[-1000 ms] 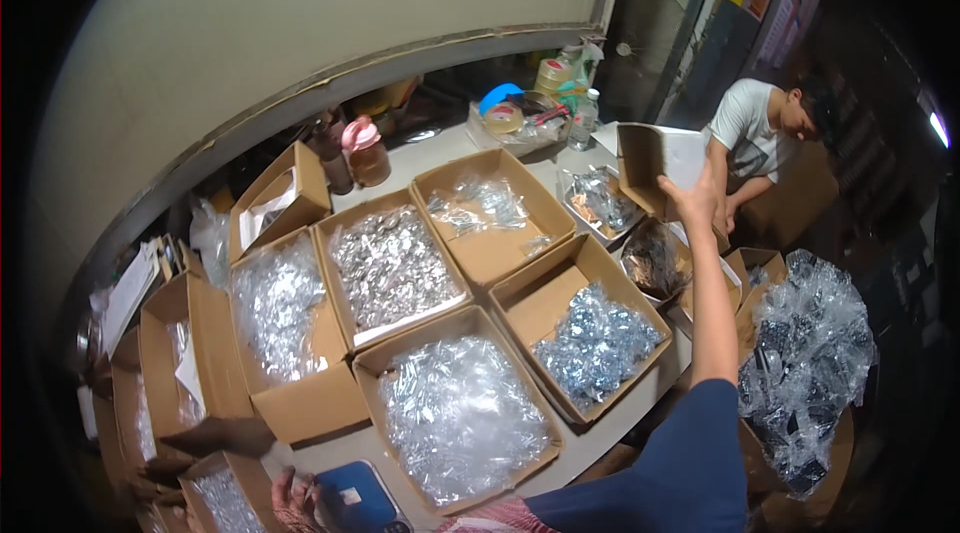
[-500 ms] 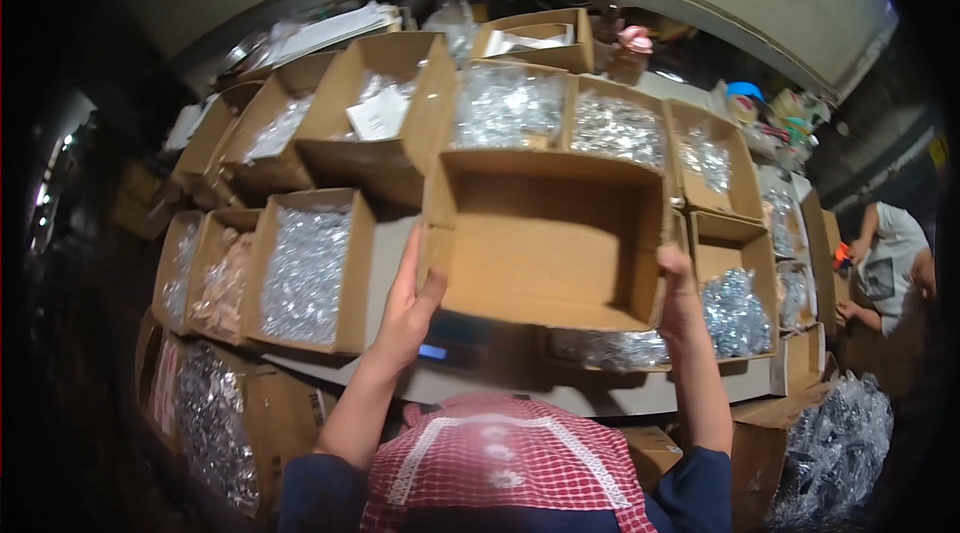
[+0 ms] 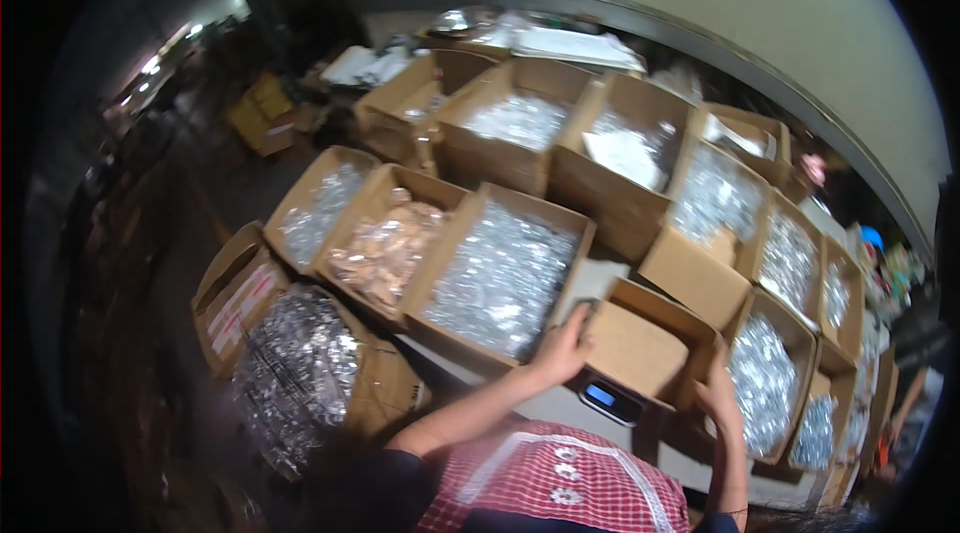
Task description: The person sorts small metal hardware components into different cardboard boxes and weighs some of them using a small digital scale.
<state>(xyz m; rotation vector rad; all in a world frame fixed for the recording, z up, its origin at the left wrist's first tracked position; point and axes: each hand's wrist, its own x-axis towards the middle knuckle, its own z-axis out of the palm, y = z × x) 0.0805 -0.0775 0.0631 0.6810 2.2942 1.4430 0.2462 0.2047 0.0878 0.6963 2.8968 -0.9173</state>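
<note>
A bare-floored cardboard box (image 3: pixel 637 348) stands low over the small dark scale (image 3: pixel 612 401), whose lit display shows at the box's near side. My left hand (image 3: pixel 566 345) holds the box's left wall, its fingers partly blurred. On the opposite wall is my right hand (image 3: pixel 720 393), gripping the right edge. Close by on the left is a cardboard box of clear plastic packets (image 3: pixel 505 278). To the right of my right hand sits another box of clear packets (image 3: pixel 765 383).
Beyond are more open boxes with packets (image 3: pixel 518 121), one with a white paper (image 3: pixel 625 155). Pinkish-brown packets (image 3: pixel 390 248) fill a box at the left. A large bag of dark shiny pieces (image 3: pixel 300 368) stands at the lower left. A person's arm (image 3: pixel 908 403) shows at far right.
Both hands have lowered the cardboard box from above the table to the scale. The view has swung to the left, so things appear shifted right and tilted.
</note>
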